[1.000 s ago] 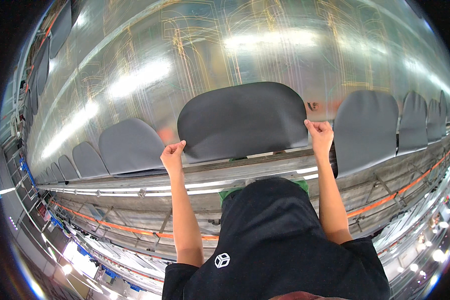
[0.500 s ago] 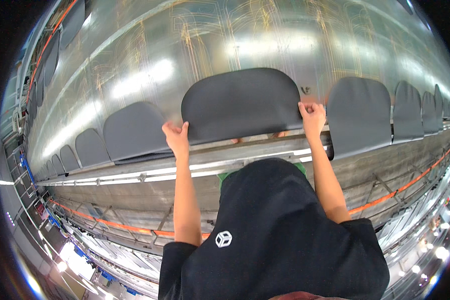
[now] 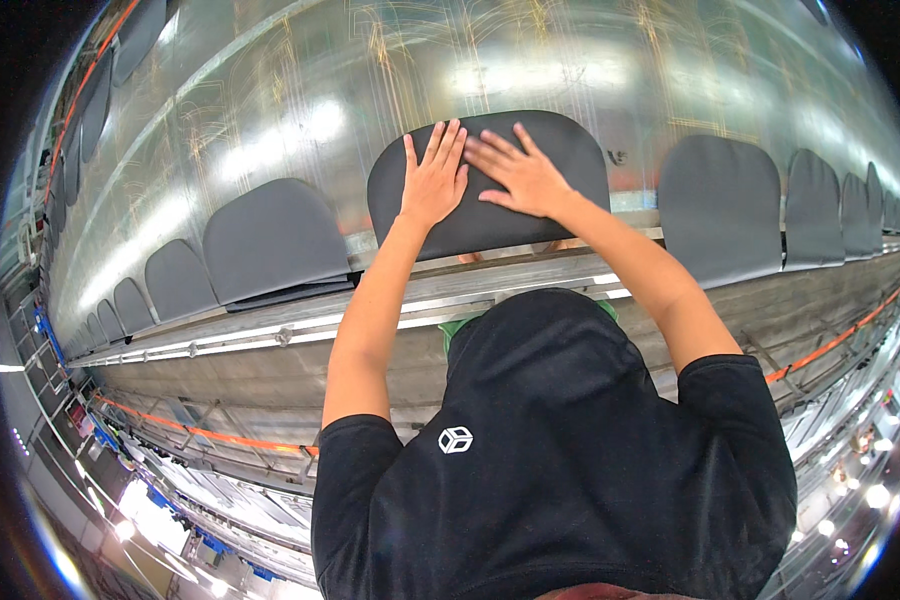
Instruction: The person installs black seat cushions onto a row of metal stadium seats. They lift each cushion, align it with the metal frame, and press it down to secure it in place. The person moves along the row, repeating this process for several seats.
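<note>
panel, dark and round-topped, lies at twelve o'clock from me, its straight edge toward my body and both my palms down on it. nearest is my black shirt with a white emblem, some green cloth beside it at about eleven. past that a pale rail runs along the near side of the table. my left hand is spread wide, fingers toward twelve, reaching the panel's curved far edge. my right hand is spread wide too, fingers toward ten. their fingertips come close together; whether they touch, i cannot tell. at ten o'clock, apart from mine, sits a lighter panel, darker sheets under its near edge, more like it lined up toward nine. at one o'clock lies a grey panel, others past it toward two. farther out, the table shines, crossed by yellowish lines. farthest, at ten, dark pieces lie along an orange strip.
</note>
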A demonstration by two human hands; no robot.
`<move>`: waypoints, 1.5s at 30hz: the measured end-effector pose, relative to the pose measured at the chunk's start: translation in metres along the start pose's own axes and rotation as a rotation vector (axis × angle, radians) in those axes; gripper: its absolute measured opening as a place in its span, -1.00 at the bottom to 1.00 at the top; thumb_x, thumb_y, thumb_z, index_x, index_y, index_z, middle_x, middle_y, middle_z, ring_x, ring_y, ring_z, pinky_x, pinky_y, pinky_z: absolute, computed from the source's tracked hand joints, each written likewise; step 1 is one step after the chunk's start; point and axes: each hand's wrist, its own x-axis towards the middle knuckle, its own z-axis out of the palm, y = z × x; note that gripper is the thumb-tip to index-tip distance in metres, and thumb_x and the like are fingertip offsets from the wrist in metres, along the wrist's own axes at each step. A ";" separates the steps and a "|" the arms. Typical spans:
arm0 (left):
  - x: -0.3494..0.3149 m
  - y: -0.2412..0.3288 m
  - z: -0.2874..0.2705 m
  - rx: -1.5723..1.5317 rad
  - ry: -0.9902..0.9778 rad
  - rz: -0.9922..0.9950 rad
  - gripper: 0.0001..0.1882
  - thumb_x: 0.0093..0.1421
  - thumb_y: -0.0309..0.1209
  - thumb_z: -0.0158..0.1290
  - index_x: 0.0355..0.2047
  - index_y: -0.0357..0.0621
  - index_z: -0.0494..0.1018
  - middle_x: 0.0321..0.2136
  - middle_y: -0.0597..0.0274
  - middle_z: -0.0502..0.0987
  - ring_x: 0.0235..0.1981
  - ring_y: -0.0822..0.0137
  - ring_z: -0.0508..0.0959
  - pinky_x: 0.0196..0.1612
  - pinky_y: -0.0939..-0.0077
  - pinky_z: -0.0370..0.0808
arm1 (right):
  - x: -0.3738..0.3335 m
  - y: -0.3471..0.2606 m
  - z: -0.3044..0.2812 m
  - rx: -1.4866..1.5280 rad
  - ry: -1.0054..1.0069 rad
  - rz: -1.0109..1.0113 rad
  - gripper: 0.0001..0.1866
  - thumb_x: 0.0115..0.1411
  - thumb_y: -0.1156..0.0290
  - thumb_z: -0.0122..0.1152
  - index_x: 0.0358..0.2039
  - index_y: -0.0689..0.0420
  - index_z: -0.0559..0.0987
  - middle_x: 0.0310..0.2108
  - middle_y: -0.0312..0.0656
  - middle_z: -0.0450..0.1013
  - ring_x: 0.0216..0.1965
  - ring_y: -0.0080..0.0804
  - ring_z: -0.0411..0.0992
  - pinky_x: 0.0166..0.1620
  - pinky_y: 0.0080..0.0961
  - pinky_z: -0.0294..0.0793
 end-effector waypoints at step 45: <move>-0.092 0.033 -0.015 0.068 -0.203 0.242 0.03 0.04 0.08 0.23 0.46 0.34 -0.04 0.48 0.14 -0.15 0.49 0.11 -0.12 0.38 -0.41 -0.19 | -0.098 -0.030 -0.017 -0.154 -0.261 0.194 0.01 0.07 0.45 0.22 0.47 -0.26 -0.05 0.52 -0.37 -0.22 0.51 -0.30 -0.20 0.48 0.05 -0.22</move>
